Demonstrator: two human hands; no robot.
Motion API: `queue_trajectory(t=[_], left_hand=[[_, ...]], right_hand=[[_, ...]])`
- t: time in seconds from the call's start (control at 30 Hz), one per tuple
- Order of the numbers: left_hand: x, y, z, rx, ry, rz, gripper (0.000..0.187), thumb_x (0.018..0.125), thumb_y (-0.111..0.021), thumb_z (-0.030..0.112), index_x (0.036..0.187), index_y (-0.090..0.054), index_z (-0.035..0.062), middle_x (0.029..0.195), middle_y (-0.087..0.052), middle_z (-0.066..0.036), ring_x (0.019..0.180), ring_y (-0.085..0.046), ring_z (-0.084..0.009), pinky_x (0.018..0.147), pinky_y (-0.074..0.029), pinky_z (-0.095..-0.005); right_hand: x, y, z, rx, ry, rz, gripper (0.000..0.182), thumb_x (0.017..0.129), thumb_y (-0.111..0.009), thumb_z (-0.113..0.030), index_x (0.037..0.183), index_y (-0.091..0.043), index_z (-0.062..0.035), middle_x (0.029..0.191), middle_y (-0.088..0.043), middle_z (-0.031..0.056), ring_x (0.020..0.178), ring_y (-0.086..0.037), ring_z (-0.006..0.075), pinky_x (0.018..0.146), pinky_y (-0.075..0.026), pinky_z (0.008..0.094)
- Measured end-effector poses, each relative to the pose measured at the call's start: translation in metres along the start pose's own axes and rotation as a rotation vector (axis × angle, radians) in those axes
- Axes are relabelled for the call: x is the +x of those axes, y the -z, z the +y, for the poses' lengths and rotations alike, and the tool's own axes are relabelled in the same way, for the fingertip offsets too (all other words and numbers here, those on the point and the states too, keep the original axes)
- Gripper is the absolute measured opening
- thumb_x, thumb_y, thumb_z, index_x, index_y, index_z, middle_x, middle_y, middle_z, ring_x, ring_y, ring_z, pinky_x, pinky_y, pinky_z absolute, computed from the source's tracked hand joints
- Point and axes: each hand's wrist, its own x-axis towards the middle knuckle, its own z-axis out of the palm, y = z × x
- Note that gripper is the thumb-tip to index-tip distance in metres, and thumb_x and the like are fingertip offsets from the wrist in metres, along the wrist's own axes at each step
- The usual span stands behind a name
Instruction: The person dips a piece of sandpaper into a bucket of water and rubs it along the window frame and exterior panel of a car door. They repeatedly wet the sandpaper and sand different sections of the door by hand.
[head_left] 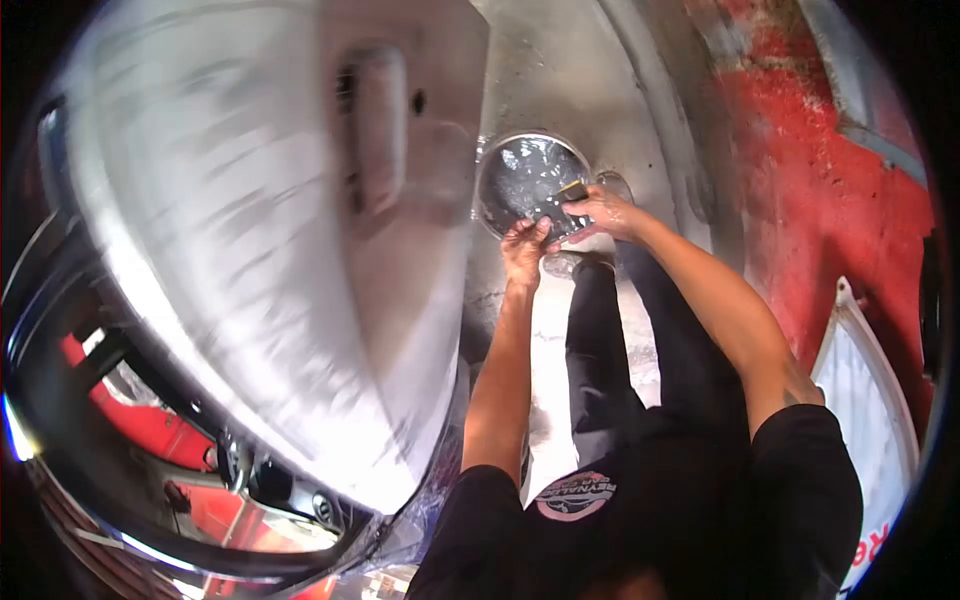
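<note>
A: What could go wrong w/ that bucket (537,135)?

B: A tip or slop, I'd judge. It's got liquid in it, and the L grip (524,250) is at the near rim — lean too hard there and it could tilt toward the shoes.

A: Is that grip clamped?

B: Fingers bent over the rim, but can't tell if they're pinching it or just resting.

A: And the R one?

B: R grip (606,212) is closed on a dark block (572,194) w/ a yellowish edge, over the bucket's near R side. If it's wet, it could slip out & splash, esp. w/ only fingers & thumb on it.

A: Footing?

B: Floor (535,65) looks wet in spots, so a shoe could skid. The door (425,270) is close on the L too — a careless elbow or swing might knock its dull, streaky surface.

A: OK, count it up.

B: 1 bucket, 1 block, 2 hands, 2 dark trouser legs (597,350), 2 shoes (565,264) — one by the near rim, one past the R hand, partly hidden. 1 door w/ 1 handle recess (378,130). Off R, 1 red wall (800,150) & 1 pale panel (860,390) standing near it.

A: Other ppl?

B: None I can see.
</note>
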Motion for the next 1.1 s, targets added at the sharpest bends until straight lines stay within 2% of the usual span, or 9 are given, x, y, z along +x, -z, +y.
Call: queue_trajectory(t=[0.03,0.07,0.17,0.23,0.37,0.6,0.7,0.9,1.1], left_hand=[[-0.015,-0.009,0.022,-0.005,-0.025,0.001,0.04,0.093,-0.088,0.022,0.121,-0.064,0.0042,0.111,-0.071,-0.01,0.088,-0.071,-0.0203,0.067,-0.064,-0.0378],[-0.032,-0.018,0.042,-0.021,-0.08,0.022,0.031,0.095,-0.087,0.02,0.113,-0.066,0.0064,0.105,-0.071,-0.007,0.084,-0.071,-0.0184,0.065,-0.063,-0.0367],[-0.082,-0.044,0.078,0.094,-0.257,0.081,0.015,0.1,-0.081,0.021,0.097,-0.071,0.0104,0.091,-0.072,-0.003,0.074,-0.068,-0.015,0.06,-0.061,-0.0333],[-0.116,-0.049,0.099,0.027,-0.255,0.001,0.021,0.101,-0.079,0.029,0.109,-0.073,0.0107,0.102,-0.074,-0.004,0.087,-0.072,-0.0181,0.073,-0.063,-0.0388],[-0.225,-0.083,0.184,-0.235,-0.112,-0.255,0.053,0.105,-0.069,0.042,0.146,-0.059,0.0106,0.143,-0.065,-0.012,0.131,-0.064,-0.0338,0.112,-0.054,-0.0569],[-0.306,-0.048,0.19,-0.429,-0.027,-0.257,0.065,0.105,-0.068,0.042,0.155,-0.049,0.0044,0.153,-0.055,-0.017,0.134,-0.061,-0.0413,0.114,-0.053,-0.0618],[-0.327,-0.052,0.187,-0.375,-0.154,-0.067,0.052,0.112,-0.058,0.029,0.158,-0.047,0.0056,0.157,-0.053,-0.016,0.143,-0.054,-0.0343,0.108,-0.059,-0.0569],[-0.437,-0.028,0.235,-0.182,-0.603,0.123,0.054,0.113,-0.051,0.013,0.166,-0.039,0.0104,0.171,-0.035,-0.012,0.152,-0.042,-0.0282,0.107,-0.061,-0.0476],[-0.505,0.016,0.266,0.072,-0.968,0.437,0.054,0.113,-0.055,0.022,0.158,-0.047,-0.0055,0.158,-0.057,-0.015,0.149,-0.047,-0.0207,0.124,-0.033,-0.0351]], right_hand=[[-0.02,-0.011,-0.026,-0.158,0.073,0.022,0.046,0.106,-0.068,-0.02,0.143,-0.056,0.0037,0.136,-0.063,0.0144,0.129,-0.062,0.0292,0.089,-0.069,0.0487],[-0.029,-0.021,-0.045,0.191,-0.047,0.061,0.05,0.105,-0.07,-0.02,0.144,-0.053,0.0053,0.133,-0.063,0.0181,0.123,-0.067,0.0292,0.088,-0.07,0.0458],[-0.057,-0.035,-0.062,0.337,0.002,0.181,0.062,0.102,-0.075,-0.016,0.149,-0.045,0.0089,0.134,-0.062,0.0232,0.113,-0.072,0.0318,0.084,-0.071,0.0456],[-0.086,-0.06,-0.082,0.187,0.032,0.252,0.075,0.094,-0.085,-0.015,0.146,-0.04,0.0131,0.121,-0.067,0.0226,0.104,-0.075,0.031,0.069,-0.071,0.0412],[-0.132,-0.114,-0.121,0.229,0.083,-0.059,0.042,0.096,-0.082,-0.017,0.129,-0.068,0.0056,0.121,-0.07,0.0162,0.099,-0.073,0.0242,0.064,-0.069,0.0343],[-0.149,-0.174,-0.162,-0.019,-0.014,-0.378,0.032,0.103,-0.07,-0.01,0.135,-0.069,-0.0026,0.122,-0.073,0.0045,0.108,-0.071,0.0156,0.079,-0.063,0.0315],[-0.169,-0.192,-0.199,-0.4,0.144,-0.362,0.038,0.099,-0.076,-0.016,0.134,-0.07,-0.0009,0.116,-0.077,0.01,0.103,-0.073,0.0185,0.083,-0.061,0.0328],[-0.16,-0.214,-0.237,-0.819,0.639,0.134,0.04,0.103,-0.068,-0.019,0.136,-0.068,0.0033,0.124,-0.077,0.0196,0.112,-0.075,0.0288,0.098,-0.058,0.0379],[-0.217,-0.377,-0.342,-1.187,1.489,-0.023,0.025,0.102,-0.063,-0.012,0.121,-0.071,0.0007,0.118,-0.072,0.023,0.113,-0.067,0.0437,0.102,-0.053,0.0479]])
